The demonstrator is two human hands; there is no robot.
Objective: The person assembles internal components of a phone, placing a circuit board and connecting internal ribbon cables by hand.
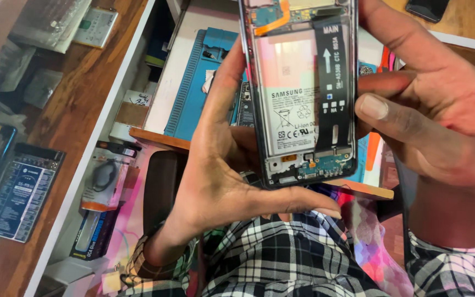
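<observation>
Two hands clamping opened smartphone (302, 93): left hand (221, 165) cradling bottom edge, right hand (435, 104) pinching side frame. Rigid, light, probably fragile; exposed battery (287, 110), flex cable (333, 77) between thumbs — best gripped by frame only.

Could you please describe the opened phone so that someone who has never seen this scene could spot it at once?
Look above the checked shirt, between the left hand and right hand. The opened phone is held upright there, its back off, showing a pale battery and black ribbon cable.

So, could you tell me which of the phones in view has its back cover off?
The phone held up between both hands: its battery and black flex cable are exposed. The dark phone on the wooden surface at top right is closed.
</observation>
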